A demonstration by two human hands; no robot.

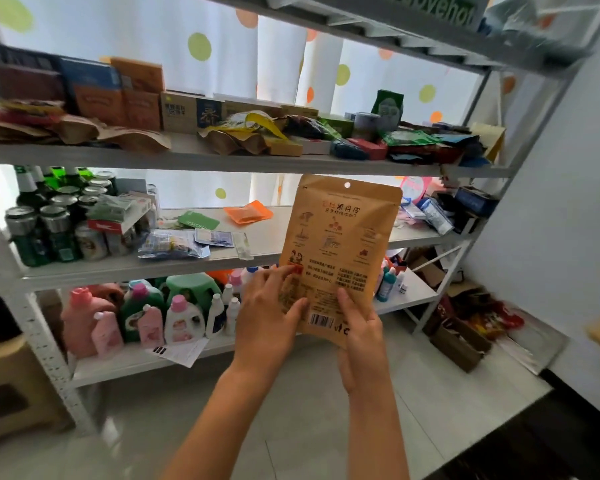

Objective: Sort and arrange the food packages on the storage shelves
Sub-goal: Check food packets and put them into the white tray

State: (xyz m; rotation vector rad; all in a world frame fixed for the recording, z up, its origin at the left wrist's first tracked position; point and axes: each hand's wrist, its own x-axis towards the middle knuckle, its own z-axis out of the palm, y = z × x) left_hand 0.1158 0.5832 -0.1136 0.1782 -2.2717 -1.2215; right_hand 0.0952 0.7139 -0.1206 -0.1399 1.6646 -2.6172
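**A:** What have you got there?

**B:** A kraft paper pouch (pixel 340 251), upright in front of the shelves, its printed back facing me. It's in the air, level with the middle shelf (pixel 257 251), touching none of them.

**A:** Both hands on it?

**B:** Yes. My left hand (pixel 271 317) pinches the lower left edge, thumb across the print, fingers curled behind. My right hand (pixel 361 337) grips the bottom right corner, thumb lying by the barcode.

**A:** How does it handle?

**B:** I'd judge it light and fairly flat. It stands straight above my hands without flopping, so the paper has some stiffness, though I expect it would crease if squeezed hard. The surface looks matte, so not slippery. The bottom edge and the sides seem the safest places to hold; the hang hole at the top is too flimsy to trust.

**A:** Where would it go?

**B:** Probably the upper shelf (pixel 187 159), where similar brown pouches (pixel 84 131) lie flat in a loose heap beside the boxes (pixel 118 95)
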